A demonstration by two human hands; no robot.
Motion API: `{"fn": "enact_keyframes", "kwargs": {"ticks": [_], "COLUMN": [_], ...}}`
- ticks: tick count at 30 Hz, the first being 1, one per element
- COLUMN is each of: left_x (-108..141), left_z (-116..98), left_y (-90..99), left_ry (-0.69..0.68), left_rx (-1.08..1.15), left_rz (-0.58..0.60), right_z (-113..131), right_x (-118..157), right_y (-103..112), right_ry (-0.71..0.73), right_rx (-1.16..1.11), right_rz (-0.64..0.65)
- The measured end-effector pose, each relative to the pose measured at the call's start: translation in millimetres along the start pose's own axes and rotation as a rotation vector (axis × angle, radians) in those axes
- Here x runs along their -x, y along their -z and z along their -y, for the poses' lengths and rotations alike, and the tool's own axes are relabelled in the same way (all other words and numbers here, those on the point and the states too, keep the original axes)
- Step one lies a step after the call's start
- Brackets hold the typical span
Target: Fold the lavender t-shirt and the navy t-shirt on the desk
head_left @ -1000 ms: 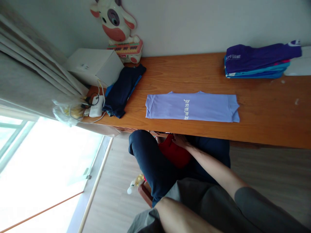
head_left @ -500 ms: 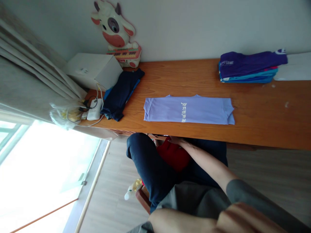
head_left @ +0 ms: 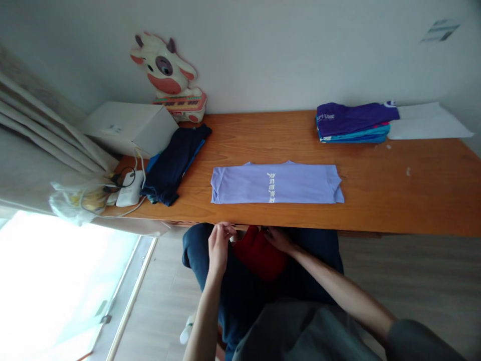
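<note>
A lavender folded T-shirt [head_left: 278,184] with white lettering lies flat near the desk's front edge. Below that edge, a piece of red cloth [head_left: 261,253] rests in my lap between dark-blue trouser legs. My right hand [head_left: 278,239] is closed at the upper part of the red cloth, its fingertips partly hidden by shadow; a small dark spot beside them is too unclear to name. Over my left knee, my left hand [head_left: 219,244] has loosely bent fingers pointing toward the cloth, with nothing visible in them.
On the wooden desk [head_left: 259,133] are dark folded clothes [head_left: 175,163], a white box [head_left: 131,128], a cow keyboard toy [head_left: 169,82], a white power adapter [head_left: 130,189] with cables, a plastic bag [head_left: 77,201], and purple and blue folded clothes [head_left: 353,123] beside white sheets [head_left: 428,121].
My left hand has moved from close to my body, low in view, to beside the red cloth at the desk edge. My right hand stays at the cloth. The view has shifted slightly.
</note>
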State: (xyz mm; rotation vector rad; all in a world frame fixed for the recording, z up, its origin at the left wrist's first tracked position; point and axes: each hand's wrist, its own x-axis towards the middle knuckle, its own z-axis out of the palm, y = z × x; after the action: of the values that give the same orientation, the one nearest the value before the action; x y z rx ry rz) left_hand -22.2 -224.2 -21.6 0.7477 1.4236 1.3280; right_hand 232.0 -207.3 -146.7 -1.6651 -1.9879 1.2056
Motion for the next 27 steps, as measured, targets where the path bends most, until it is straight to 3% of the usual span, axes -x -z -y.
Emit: {"fn": "enact_keyframes", "kwargs": {"ticks": [2, 4, 10, 13, 19, 27], "left_x": [-18, -25, -32, -40, -50, -50], "left_z": [-8, -11, 9, 16, 26, 48], "left_y": [15.2, 18.8, -6.5, -13.9, -8.0, -6.1], "left_ry": [0.148, 0.214, 0.117, 0.123, 0.116, 0.047], "left_rx": [0.151, 0.200, 0.017, -0.013, -0.017, -0.001], "left_rz": [0.053, 0.094, -0.078, -0.143, -0.128, -0.199], "right_z": [-9, -13, -13, -18, -37, -40], "right_x": [19, 40, 71, 69, 58, 53], "right_y": [-15, -35, -83, -89, -93, -102], "right_ry": [-0.030, -0.045, 0.015, 0.077, 0.167, 0.140], "right_rx": [0.006, 0.017, 0.028, 0.033, 0.062, 0.003], "right_rz": [0.084, 0.155, 0.305, 0.383, 0.473, 0.405]}}
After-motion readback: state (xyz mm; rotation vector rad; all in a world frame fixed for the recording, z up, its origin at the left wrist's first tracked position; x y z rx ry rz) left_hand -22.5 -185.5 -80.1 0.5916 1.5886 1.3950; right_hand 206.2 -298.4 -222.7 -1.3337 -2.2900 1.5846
